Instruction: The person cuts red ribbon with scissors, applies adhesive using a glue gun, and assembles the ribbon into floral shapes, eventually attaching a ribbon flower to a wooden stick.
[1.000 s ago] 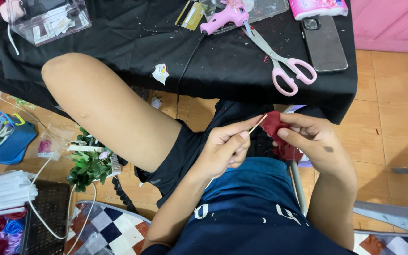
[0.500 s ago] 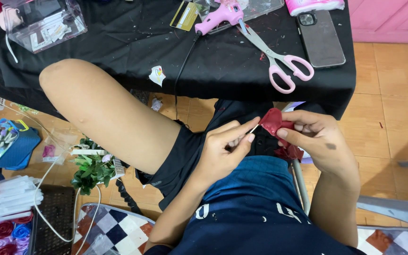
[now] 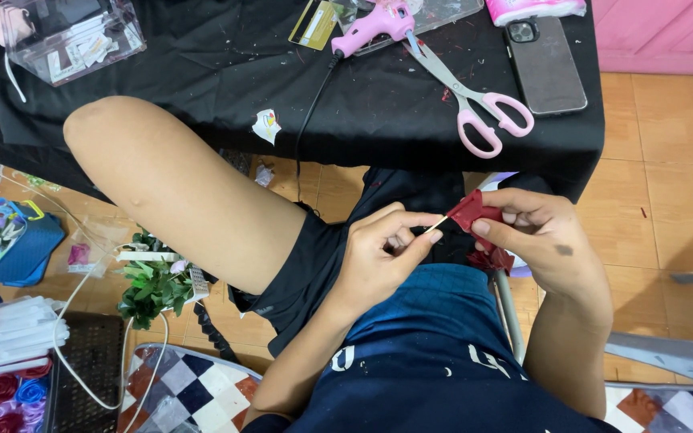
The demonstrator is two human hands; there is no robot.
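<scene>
The person sits with a bare knee raised beside a black table (image 3: 202, 72). The left hand (image 3: 382, 252) is closed, its thumb and forefinger pinched on a thin pale stick (image 3: 436, 225). The right hand (image 3: 543, 236) grips a dark red piece of fabric (image 3: 471, 211) at the stick's far end, fingers curled around it and thumb pressed on its lower edge. Both hands meet above the lap, just below the table edge. More red material (image 3: 495, 259) lies beneath the right hand.

On the table lie pink-handled scissors (image 3: 475, 100), a pink glue gun (image 3: 370, 24) and a dark phone (image 3: 543, 64). Green artificial leaves (image 3: 154, 289) rest on the floor to the left.
</scene>
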